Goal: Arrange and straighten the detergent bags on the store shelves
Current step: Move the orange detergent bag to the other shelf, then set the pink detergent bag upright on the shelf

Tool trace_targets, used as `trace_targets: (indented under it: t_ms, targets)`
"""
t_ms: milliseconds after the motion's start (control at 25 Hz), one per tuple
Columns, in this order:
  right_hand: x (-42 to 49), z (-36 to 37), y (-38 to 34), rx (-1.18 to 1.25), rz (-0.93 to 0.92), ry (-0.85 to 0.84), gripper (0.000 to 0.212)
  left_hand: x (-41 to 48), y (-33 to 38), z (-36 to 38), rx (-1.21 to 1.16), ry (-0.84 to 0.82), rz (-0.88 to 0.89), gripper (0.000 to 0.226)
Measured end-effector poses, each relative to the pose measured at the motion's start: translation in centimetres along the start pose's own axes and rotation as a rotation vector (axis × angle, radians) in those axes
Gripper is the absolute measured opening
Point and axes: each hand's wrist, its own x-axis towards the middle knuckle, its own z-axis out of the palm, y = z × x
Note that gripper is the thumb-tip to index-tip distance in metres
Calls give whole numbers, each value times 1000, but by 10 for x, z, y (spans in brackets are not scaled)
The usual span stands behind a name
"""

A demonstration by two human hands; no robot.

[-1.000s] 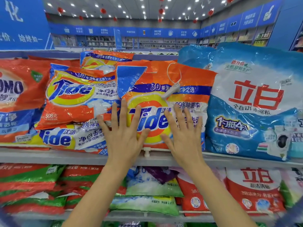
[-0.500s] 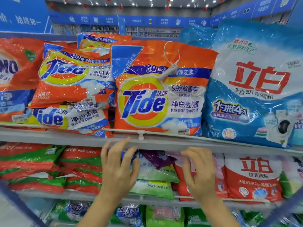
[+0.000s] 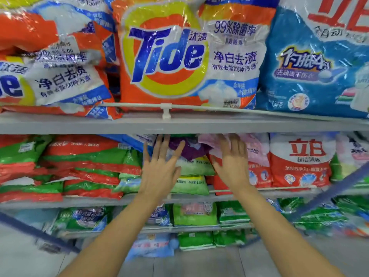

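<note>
Grey store shelves rise in tiers above a pale floor point(image 3: 199, 262). On the upper shelf point(image 3: 79, 124) an orange Tide bag point(image 3: 179, 56) stands upright behind a thin white rail point(image 3: 209, 107). A blue bag point(image 3: 311, 66) is just beside it, and more orange bags point(image 3: 65, 80) slump in a pile on its other side. One shelf down, green and white bags point(image 3: 192, 168) lie stacked flat and crumpled. The left hand point(image 3: 161, 170) and right hand point(image 3: 232, 164) are spread either side of this stack, gripping nothing. Whether they touch it cannot be told.

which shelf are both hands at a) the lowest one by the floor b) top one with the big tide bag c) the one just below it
c: the left hand and right hand are spread open in front of the green and purple bags, below the Tide bag.
</note>
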Motion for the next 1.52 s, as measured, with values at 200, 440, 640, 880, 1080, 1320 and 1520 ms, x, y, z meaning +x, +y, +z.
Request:
trace_targets:
  t_ms: [200,440,640,880,1080,1320,1520]
  targets:
    - [32,20,22,-114,128,-162,61,0,-9,35,35,66,83,61]
    - [27,35,41,-76,67,-155,76,0,-9,40,56,61,91,57]
    - [7,16,51,12,-17,44,76,0,-10,40,45,76,89,54]
    - [-8,-48,55,135,49,193,66,1,-9,34,52,25,86,53]
    - [-10,-93,51,295,54,311,33,1,-10,26,33,-63,108,56]
    - [-32,-129,31,331,-1,315,31,-10,27,-27,-427,-47,-81,84]
    - [-18,-162,7,233,2,97,20,-3,69,-82,-1056,-400,-84,96]
